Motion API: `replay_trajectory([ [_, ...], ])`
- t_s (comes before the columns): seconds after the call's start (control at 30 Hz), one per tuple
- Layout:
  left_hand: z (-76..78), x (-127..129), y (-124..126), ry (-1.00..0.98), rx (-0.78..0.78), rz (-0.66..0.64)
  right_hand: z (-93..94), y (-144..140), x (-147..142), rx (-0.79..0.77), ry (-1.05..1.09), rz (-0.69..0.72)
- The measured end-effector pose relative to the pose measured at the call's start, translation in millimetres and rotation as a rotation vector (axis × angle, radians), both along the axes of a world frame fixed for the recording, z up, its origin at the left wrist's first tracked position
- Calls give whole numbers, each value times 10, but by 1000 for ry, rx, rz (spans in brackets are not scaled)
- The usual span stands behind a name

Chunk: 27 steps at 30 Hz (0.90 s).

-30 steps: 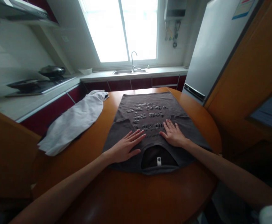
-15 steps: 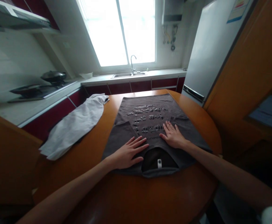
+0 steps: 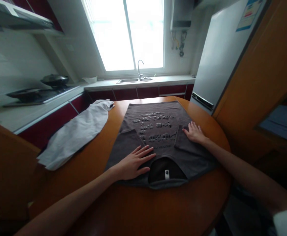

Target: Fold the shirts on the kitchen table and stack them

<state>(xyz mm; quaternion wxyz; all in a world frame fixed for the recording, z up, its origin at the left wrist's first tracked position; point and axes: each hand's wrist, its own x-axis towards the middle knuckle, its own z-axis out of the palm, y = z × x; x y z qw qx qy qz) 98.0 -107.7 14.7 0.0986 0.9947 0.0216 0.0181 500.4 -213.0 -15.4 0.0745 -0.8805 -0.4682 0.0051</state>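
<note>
On the round orange-brown wooden counter lies a dark grey cotton T-shirt with raised lettering, spread face up, collar nearest the camera and hem pointing toward the window. Both sleeves look folded inward over the body, so the shirt reads as a tidy block rather than a sprawl.

Left hand is down flat, fingers apart and stretched out, palm pressing the cloth just left of the neck opening. Nothing is pinched or gripped; it sits like a weight, and I'd judge it is there to keep the collar end from sliding on the smooth wood.

Right hand is out at the shirt's right side, also open, fingers spread and lying on the folded-in right sleeve near its edge. Again no grip on anything, just flat contact with the fabric, the sort of touch that smooths a fold and holds it shut.

Inside the neck a small white label shows, which tells us the front of the shirt is up.

Off to the left, a crumpled white cloth garment lies along the counter's edge, close to the grey shirt but not touching it. Beyond, a steel sink with a curved tap sits under the bright window, and a tall grey fridge stands to the right.
</note>
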Motion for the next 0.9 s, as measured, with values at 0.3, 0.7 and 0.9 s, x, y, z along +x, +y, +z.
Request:
replay_trajectory([
  [0.3, 10, 0, -22, -9, -32, 10, 99, 58, -150, 84, -48, 90],
  [0.7, 34, 3, -45, 0, -35, 10, -134, 139, -473, 62, -22, 195],
  [0.9, 38, -5, -65, -19, -28, 9, 11, -37, -695, 115, -136, 156],
])
